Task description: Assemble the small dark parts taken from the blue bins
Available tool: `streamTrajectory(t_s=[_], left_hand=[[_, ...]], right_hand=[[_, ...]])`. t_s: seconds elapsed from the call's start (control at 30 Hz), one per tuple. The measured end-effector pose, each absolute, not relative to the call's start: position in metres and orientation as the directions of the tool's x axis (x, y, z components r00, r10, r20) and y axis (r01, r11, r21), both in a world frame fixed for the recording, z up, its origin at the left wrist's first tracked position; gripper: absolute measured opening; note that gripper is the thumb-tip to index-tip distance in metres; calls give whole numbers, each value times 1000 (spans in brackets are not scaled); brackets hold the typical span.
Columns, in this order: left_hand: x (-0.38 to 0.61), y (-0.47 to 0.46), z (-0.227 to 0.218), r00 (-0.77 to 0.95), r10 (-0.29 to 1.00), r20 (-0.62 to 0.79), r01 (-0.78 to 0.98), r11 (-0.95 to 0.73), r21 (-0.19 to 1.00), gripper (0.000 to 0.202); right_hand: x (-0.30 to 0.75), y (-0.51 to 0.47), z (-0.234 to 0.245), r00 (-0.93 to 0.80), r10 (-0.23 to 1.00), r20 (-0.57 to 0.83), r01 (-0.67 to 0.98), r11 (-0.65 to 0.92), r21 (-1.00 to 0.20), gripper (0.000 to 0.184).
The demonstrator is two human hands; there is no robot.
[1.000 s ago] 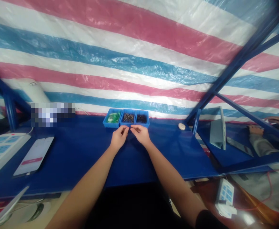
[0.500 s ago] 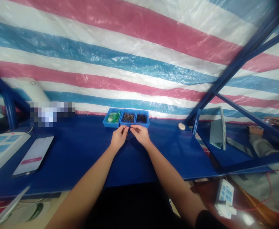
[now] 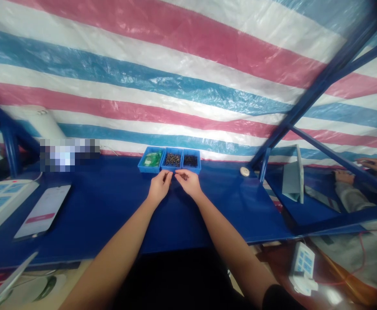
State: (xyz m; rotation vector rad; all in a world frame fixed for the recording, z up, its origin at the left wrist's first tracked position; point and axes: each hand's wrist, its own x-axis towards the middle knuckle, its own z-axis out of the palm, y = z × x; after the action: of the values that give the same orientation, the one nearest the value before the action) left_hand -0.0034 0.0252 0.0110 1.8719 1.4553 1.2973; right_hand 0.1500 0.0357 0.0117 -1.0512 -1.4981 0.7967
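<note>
My left hand [image 3: 159, 186] and my right hand [image 3: 190, 182] rest close together on the blue table [image 3: 111, 206], fingertips pinched and nearly touching. What they pinch is too small to make out. Just beyond them stand three small blue trays in a row: the left tray [image 3: 150, 159] holds green pieces, the middle tray [image 3: 172, 159] dark small parts, the right tray [image 3: 190, 161] black small parts.
A phone [image 3: 42, 211] and a white power strip [image 3: 1, 202] lie at the left. A small round white object [image 3: 244, 171] sits right of the trays. A blue frame post [image 3: 307, 99] divides off the neighbouring bench, where another person's hands [image 3: 345, 176] work beside a standing tablet [image 3: 293, 174].
Both hands stay pinched together in front of the trays. The view has shifted slightly left.
</note>
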Motion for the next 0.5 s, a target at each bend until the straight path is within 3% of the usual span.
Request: streamTrajectory(t_s=[0.5], left_hand=[[-3, 25, 11, 1, 914, 406, 493, -353, 795, 28]], right_hand=[[150, 36, 13, -18, 922, 387, 162, 384, -909, 25]])
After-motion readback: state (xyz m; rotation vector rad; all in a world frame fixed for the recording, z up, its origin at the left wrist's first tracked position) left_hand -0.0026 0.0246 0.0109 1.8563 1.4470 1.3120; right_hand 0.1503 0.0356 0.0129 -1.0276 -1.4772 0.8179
